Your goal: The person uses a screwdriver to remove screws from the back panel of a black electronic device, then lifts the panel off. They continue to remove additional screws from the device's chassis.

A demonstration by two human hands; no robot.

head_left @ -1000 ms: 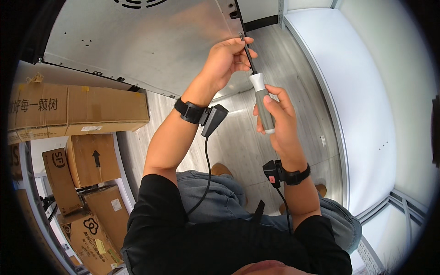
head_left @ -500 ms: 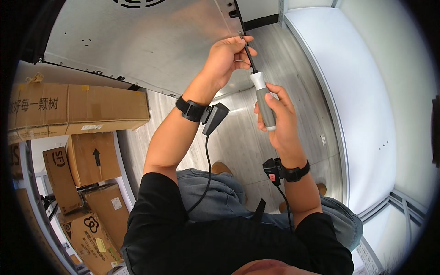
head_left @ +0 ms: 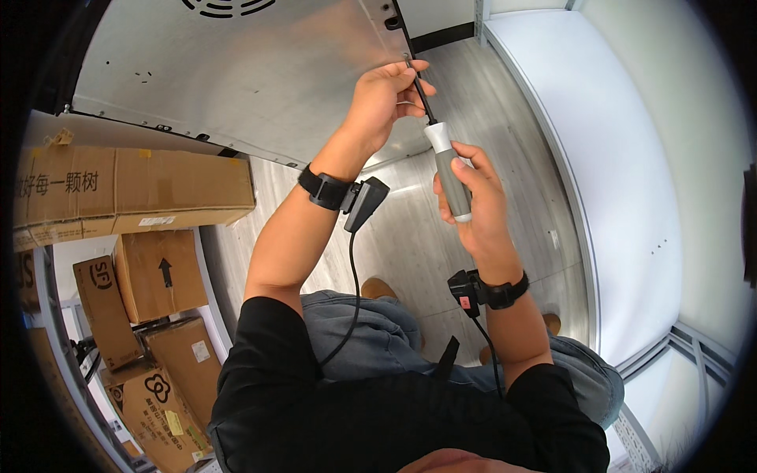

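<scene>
A screwdriver (head_left: 450, 183) with a grey and white handle and a long dark shaft points up and away at the right edge of a large metal panel (head_left: 260, 75). My right hand (head_left: 482, 193) is wrapped round its handle. Up near the tip, my left hand (head_left: 384, 96) pinches the shaft between thumb and forefinger, with the other fingers loosely bent beside it. The tip meets the panel edge at a small screw (head_left: 407, 57), partly hidden by the fingers. A black strap with a small device sits on each wrist.
A long cardboard box (head_left: 158, 185) lies at the left, below the panel. Under it, a metal rack holds several more cartons (head_left: 162, 276). To the right stands a white shelf (head_left: 591, 181) with a grey metal edge. Grey wood-look floor (head_left: 394, 236) lies between.
Both hands and the screwdriver appear slightly further left, as does the panel. The handle has tilted a little; the grip of both hands is unchanged.
</scene>
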